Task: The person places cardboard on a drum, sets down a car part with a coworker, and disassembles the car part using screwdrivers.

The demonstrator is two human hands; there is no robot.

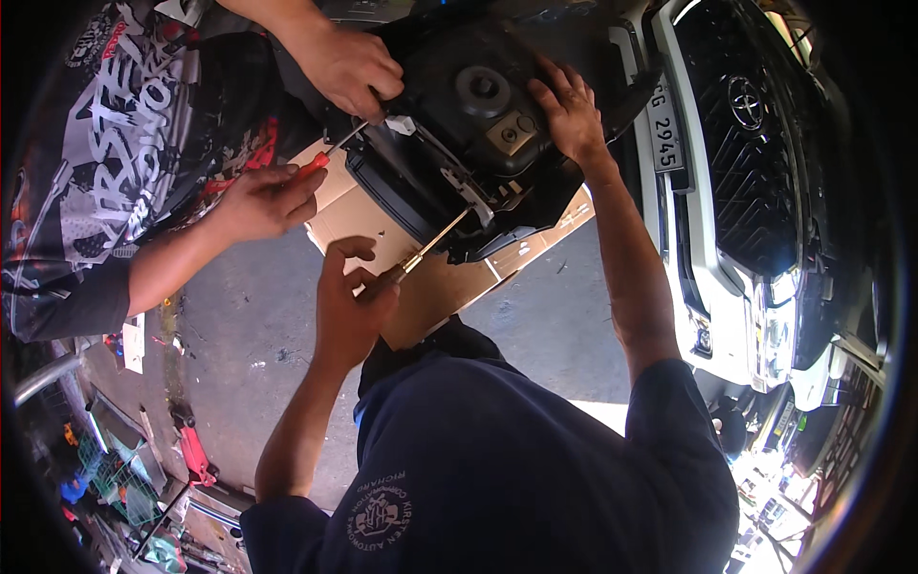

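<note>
A large black moulded car part (497, 77) with a round raised cap lies in front of me. My left hand (352, 306) is closed around the handle of a screwdriver (436, 239), whose long shaft reaches a metal bracket (470, 194) on the part's near edge. With fingers spread, my right hand (571, 113) rests on the part's right side. From the left, a co-worker's hand (263, 199) holds a red-handled screwdriver (311, 168), its tip at the part's left edge. The same person's other hand (356, 69) grips near that tip.
Cardboard (449, 287) lies under the part on the grey floor (258, 316). Close on the right stands the front of a white vehicle (703, 191) with a black grille. Tools and a red floor jack (194, 450) sit at the lower left. Bright clutter fills the lower right.
</note>
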